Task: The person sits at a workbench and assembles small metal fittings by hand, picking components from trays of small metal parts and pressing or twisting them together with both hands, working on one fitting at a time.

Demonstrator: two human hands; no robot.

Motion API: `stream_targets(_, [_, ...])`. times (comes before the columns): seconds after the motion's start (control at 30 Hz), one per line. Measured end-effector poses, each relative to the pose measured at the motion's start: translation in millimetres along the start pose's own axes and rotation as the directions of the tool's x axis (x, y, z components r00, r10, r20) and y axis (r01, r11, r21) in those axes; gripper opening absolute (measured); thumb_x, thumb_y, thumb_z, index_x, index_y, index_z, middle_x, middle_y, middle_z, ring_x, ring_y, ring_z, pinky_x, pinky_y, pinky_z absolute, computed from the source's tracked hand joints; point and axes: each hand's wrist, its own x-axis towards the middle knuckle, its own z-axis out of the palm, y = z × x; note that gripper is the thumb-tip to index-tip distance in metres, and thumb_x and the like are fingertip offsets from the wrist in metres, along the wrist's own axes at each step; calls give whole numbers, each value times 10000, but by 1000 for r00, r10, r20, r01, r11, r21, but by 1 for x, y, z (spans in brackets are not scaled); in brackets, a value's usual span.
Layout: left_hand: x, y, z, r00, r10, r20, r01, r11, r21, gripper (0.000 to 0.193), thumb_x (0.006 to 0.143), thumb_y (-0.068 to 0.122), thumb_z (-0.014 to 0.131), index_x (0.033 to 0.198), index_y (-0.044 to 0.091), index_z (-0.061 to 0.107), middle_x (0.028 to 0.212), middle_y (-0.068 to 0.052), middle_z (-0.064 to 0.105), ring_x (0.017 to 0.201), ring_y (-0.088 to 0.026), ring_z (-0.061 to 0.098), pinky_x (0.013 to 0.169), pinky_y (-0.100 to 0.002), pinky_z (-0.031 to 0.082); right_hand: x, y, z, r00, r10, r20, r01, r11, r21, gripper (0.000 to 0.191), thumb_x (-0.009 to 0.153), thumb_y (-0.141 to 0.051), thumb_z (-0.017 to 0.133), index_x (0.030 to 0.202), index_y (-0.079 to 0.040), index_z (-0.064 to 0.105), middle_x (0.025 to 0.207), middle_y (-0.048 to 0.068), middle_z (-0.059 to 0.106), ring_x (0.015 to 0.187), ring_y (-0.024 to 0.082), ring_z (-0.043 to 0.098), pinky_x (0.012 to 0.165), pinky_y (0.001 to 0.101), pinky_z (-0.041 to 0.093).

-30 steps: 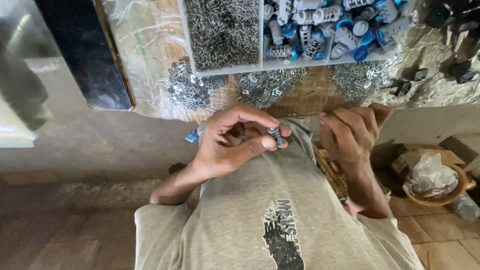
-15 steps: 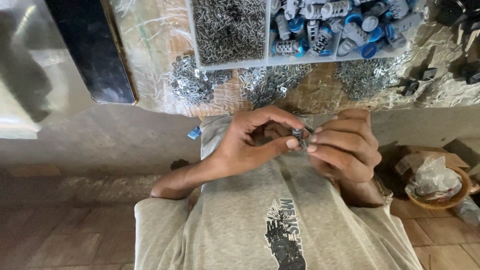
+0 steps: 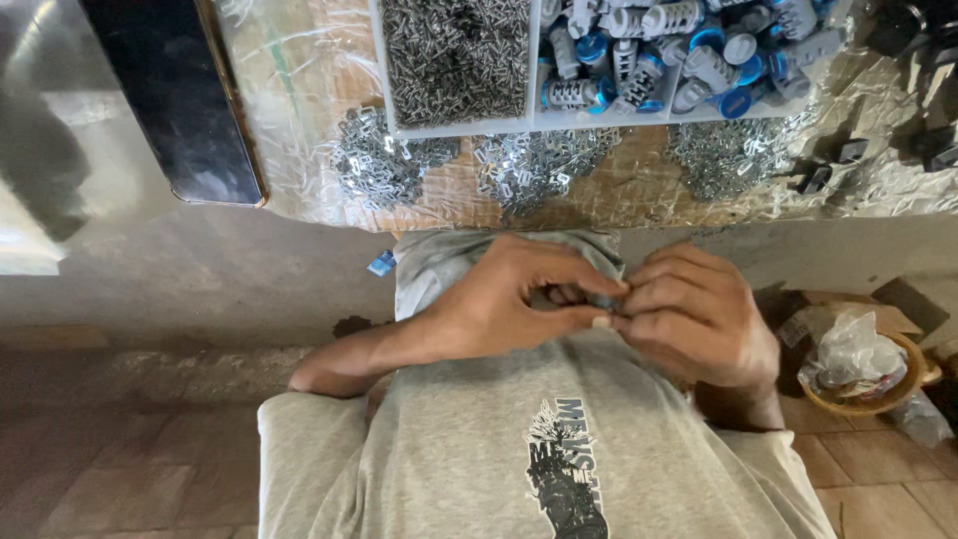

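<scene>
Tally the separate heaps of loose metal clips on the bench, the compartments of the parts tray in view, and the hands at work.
Heaps of small silver metal clips: 3
White tray compartments: 2
Hands, left hand and right hand: 2
Total: 7

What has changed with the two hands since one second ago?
The right hand moved in toward the left hand; they were apart and now meet fingertip to fingertip around the small grey part, which the left hand alone pinched before. The part is mostly hidden now. The divided tray of screws and blue-capped pieces, and the heaps of metal clips on the table, stayed as they were.
</scene>
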Motion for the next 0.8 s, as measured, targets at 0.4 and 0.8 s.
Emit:
stream_targets(0.4, [-17, -4, -5, 982, -94, -162, 61, 978, -201, 247, 979, 64, 779, 1213, 39, 705, 1061, -53, 766, 904, -63, 738, 732, -201, 612, -29, 32, 38, 925, -18, -379, -220, 788, -575, 121, 929, -14, 797, 952, -108, 724, 958, 42, 592, 864, 269, 608, 757, 456, 488])
stream_targets(0.8, [-26, -16, 3, 968, -109, -225, 27, 940, -339, 235, 1022, -2, 735, 1251, 14, 688, 1084, -63, 750, 929, -60, 716, 769, -180, 593, 29, 5, 53, 890, -9, -455, 32, 999, 41, 200, 873, 73, 749, 1009, -17, 633, 958, 139, 628, 829, 286, 675, 717, 385, 593])
